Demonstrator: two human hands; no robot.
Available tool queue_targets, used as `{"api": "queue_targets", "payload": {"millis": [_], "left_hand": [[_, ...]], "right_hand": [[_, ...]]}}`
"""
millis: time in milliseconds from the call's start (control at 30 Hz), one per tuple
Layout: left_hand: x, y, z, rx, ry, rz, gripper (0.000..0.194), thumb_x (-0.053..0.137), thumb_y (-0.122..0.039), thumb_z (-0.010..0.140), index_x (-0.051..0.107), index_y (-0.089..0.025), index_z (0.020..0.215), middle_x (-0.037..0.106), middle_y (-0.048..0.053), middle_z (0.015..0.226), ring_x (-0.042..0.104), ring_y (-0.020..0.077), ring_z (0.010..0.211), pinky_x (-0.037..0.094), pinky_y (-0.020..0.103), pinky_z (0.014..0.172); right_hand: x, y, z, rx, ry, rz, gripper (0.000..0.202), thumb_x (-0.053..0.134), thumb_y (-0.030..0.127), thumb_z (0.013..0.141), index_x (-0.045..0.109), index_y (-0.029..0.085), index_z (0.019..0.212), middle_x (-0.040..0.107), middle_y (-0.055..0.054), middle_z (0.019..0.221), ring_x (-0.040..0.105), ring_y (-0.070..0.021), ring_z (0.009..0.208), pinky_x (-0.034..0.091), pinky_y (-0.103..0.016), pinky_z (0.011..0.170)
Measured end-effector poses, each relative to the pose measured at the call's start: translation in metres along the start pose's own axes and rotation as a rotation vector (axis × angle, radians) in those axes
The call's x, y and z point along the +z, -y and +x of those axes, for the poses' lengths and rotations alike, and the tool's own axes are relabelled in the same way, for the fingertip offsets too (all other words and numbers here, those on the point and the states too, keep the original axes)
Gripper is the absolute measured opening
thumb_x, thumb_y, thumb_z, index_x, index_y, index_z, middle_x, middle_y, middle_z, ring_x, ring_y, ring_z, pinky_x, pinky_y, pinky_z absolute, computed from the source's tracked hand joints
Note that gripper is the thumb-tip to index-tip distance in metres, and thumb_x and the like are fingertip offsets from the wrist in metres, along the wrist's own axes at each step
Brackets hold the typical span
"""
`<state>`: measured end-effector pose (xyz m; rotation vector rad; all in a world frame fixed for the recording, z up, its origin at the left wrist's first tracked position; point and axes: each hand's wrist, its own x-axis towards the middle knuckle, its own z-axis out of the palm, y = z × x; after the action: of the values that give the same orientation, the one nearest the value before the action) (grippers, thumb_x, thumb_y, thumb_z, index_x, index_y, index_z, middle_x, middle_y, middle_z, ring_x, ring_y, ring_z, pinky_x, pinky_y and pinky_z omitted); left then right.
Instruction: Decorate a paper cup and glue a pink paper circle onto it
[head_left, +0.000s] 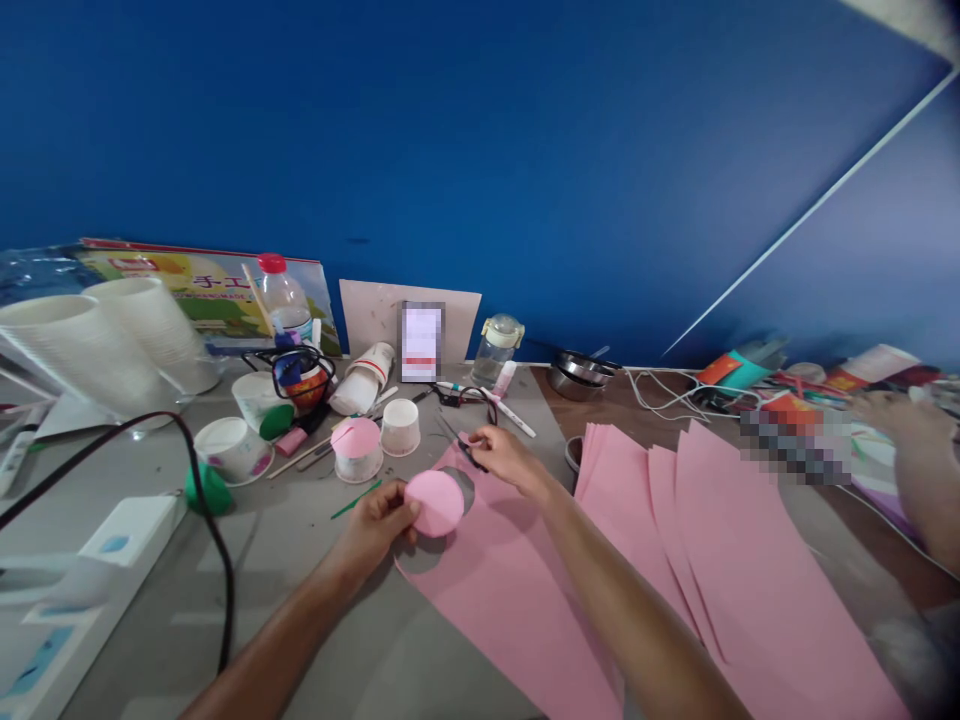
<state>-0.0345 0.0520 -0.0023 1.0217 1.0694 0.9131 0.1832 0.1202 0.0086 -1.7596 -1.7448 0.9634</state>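
Between the thumb and fingers of my left hand [382,515] is a round pink paper disc [435,503], held up over the table. My right hand [506,458] grips dark-handled scissors [463,446], their blades pointing away to the upper left. Under both hands lies a large pink paper sheet [525,590] with rounded cut-outs along its left edge. Just beyond my left hand, a second pink disc [355,437] rests on top of a small paper cup [358,466]. Another small white cup [400,428] stands beside it.
More pink sheets [750,540] lie at the right. Stacked white cups [82,350], a bottle [283,300] and a black cable [217,530] occupy the left. A phone [421,342] leans at the back near a glass jar [496,350]. Another person's arm [926,470] reaches in at far right.
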Motion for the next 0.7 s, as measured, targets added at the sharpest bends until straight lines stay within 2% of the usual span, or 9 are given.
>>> {"api": "queue_targets", "payload": {"millis": [67, 133, 200, 300, 367, 433, 500, 600, 700], "left_hand": [[-0.001, -0.001, 0.0, -0.012, -0.025, -0.06, 0.034, 0.078, -0.044, 0.065, 0.062, -0.016, 0.071, 0.057, -0.003, 0.049, 0.049, 0.0099, 0.044, 0.038, 0.022, 0.046], [-0.002, 0.0, 0.0, -0.015, -0.043, -0.124, 0.033, 0.079, -0.043, 0.066, 0.061, -0.016, 0.071, 0.058, -0.003, 0.051, 0.049, 0.0091, 0.044, 0.04, 0.022, 0.046], [-0.003, 0.002, 0.001, -0.013, -0.06, -0.187, 0.032, 0.08, -0.04, 0.066, 0.06, -0.016, 0.071, 0.06, -0.002, 0.054, 0.05, 0.0085, 0.044, 0.041, 0.022, 0.046], [-0.004, 0.003, 0.002, -0.013, -0.083, -0.261, 0.031, 0.082, -0.036, 0.065, 0.059, -0.016, 0.07, 0.06, -0.003, 0.056, 0.051, 0.0088, 0.044, 0.043, 0.022, 0.044], [-0.005, 0.002, 0.003, -0.009, -0.099, -0.291, 0.031, 0.082, -0.035, 0.063, 0.059, -0.016, 0.07, 0.061, -0.003, 0.057, 0.051, 0.0088, 0.043, 0.043, 0.022, 0.043], [-0.006, 0.001, 0.004, 0.008, -0.12, -0.309, 0.032, 0.084, -0.035, 0.061, 0.06, -0.015, 0.07, 0.062, -0.002, 0.057, 0.052, 0.0088, 0.043, 0.044, 0.022, 0.043], [-0.007, -0.002, 0.004, 0.04, -0.149, -0.314, 0.032, 0.084, -0.035, 0.06, 0.061, -0.015, 0.069, 0.063, -0.002, 0.058, 0.054, 0.009, 0.044, 0.044, 0.022, 0.044], [-0.008, -0.007, 0.004, 0.102, -0.207, -0.305, 0.031, 0.083, -0.036, 0.062, 0.062, -0.015, 0.07, 0.062, -0.002, 0.058, 0.054, 0.0085, 0.045, 0.043, 0.021, 0.045], [-0.009, -0.009, 0.003, 0.143, -0.269, -0.296, 0.031, 0.082, -0.038, 0.063, 0.063, -0.015, 0.073, 0.061, -0.003, 0.059, 0.051, 0.0073, 0.045, 0.041, 0.02, 0.045]], "right_hand": [[-0.01, -0.01, -0.013, -0.01, 0.066, 0.165, 0.026, 0.055, 0.041, 0.083, 0.062, 0.018, 0.094, 0.065, -0.003, 0.07, 0.058, -0.0144, 0.058, 0.04, -0.023, 0.049], [-0.018, -0.013, -0.026, -0.03, 0.104, 0.3, 0.036, 0.053, 0.049, 0.083, 0.061, 0.017, 0.098, 0.063, -0.003, 0.072, 0.057, -0.0134, 0.059, 0.04, -0.022, 0.049], [-0.023, -0.01, -0.037, -0.047, 0.165, 0.496, 0.043, 0.061, 0.053, 0.076, 0.061, 0.017, 0.1, 0.062, -0.002, 0.073, 0.055, -0.0122, 0.059, 0.038, -0.022, 0.05], [-0.025, 0.005, -0.047, -0.05, 0.35, 0.83, 0.05, 0.078, 0.049, 0.063, 0.063, 0.017, 0.099, 0.064, -0.003, 0.073, 0.047, -0.0095, 0.056, 0.029, -0.02, 0.046], [-0.023, 0.015, -0.052, -0.047, 0.43, 0.895, 0.052, 0.081, 0.044, 0.063, 0.063, 0.018, 0.105, 0.068, -0.004, 0.078, 0.043, -0.0083, 0.054, 0.023, -0.019, 0.043], [-0.018, 0.022, -0.054, -0.062, 0.417, 0.894, 0.055, 0.08, 0.042, 0.065, 0.061, 0.02, 0.111, 0.069, -0.004, 0.081, 0.041, -0.0082, 0.053, 0.02, -0.019, 0.042], [-0.011, 0.025, -0.055, -0.11, 0.364, 0.895, 0.058, 0.08, 0.043, 0.066, 0.06, 0.021, 0.115, 0.066, -0.002, 0.077, 0.042, -0.009, 0.055, 0.024, -0.02, 0.044], [0.001, 0.022, -0.055, -0.195, 0.302, 0.865, 0.058, 0.077, 0.051, 0.067, 0.062, 0.017, 0.111, 0.059, 0.0, 0.069, 0.045, -0.0105, 0.057, 0.031, -0.023, 0.051], [0.012, 0.017, -0.056, -0.175, 0.247, 0.765, 0.05, 0.076, 0.05, 0.068, 0.063, 0.017, 0.103, 0.056, 0.001, 0.067, 0.047, -0.0111, 0.058, 0.034, -0.024, 0.053]]}}
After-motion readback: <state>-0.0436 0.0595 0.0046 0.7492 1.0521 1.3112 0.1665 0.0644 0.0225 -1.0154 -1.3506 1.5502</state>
